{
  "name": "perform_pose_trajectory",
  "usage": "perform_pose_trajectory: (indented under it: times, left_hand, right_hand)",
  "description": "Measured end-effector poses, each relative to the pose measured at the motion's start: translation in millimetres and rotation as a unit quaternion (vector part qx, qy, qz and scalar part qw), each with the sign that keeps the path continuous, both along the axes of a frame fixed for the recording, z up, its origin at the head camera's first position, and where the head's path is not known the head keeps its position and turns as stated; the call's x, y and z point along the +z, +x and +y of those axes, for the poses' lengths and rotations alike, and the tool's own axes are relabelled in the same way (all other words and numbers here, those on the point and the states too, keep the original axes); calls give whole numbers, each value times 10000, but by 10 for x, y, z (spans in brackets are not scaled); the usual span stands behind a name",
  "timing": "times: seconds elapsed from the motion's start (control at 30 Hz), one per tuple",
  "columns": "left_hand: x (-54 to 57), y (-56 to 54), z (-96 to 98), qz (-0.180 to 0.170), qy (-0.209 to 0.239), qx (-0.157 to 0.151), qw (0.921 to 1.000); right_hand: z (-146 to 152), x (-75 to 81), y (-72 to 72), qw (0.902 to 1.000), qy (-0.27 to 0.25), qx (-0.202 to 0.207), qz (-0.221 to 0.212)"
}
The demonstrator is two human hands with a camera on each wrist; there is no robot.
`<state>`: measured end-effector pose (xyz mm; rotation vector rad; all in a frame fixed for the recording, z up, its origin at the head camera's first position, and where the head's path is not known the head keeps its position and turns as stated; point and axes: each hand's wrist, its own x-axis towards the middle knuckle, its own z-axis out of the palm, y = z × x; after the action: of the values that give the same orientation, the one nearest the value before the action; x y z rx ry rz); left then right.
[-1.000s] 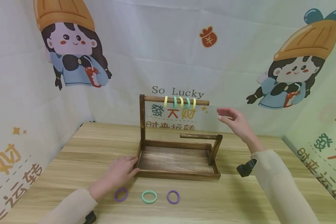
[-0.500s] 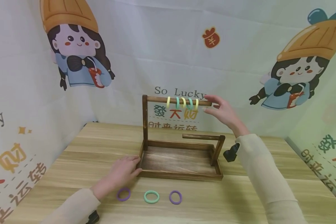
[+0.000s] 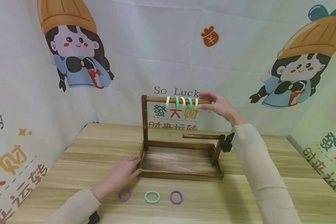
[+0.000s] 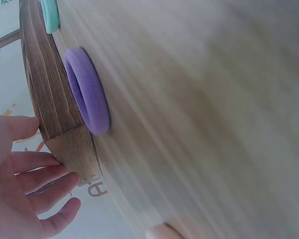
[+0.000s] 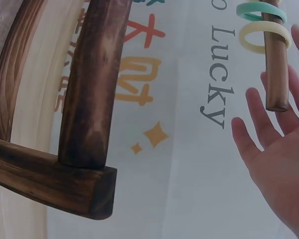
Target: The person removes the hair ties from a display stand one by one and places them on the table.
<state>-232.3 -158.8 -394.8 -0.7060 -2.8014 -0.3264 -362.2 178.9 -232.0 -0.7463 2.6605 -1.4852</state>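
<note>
five bands (image 3: 183,102) hang along the upper rod (image 3: 156,99) of a dark wooden stand (image 3: 144,121), where the free end (image 5: 277,97) presumably lets them slide off. left hand (image 3: 123,170) loosely open against the left end of the tray (image 3: 179,175), likely to steady it. right hand (image 3: 219,105) open, fingers and thumb parted around the rod; contact with the outermost band (image 3: 196,103) cannot be told. bands slim, matte, pale yellow alternating with mint green.

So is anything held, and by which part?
Apparently nothing: left hand rests against the left end of the brown rectangular wooden tray; right hand is open around the upper brown wooden rod.
</note>
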Motion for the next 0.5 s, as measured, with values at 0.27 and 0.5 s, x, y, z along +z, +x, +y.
perform_pose_trajectory:
  times: [0.27,0.5]
  left_hand:
    - [11,18,4,-9,2,-21,10000]
    - [10,13,5,17,13,-7,10000]
  right_hand:
    - [-27,-17,-46,9996,92,49,-271]
    - [-74,-33,-67,9989,-174,71,-440]
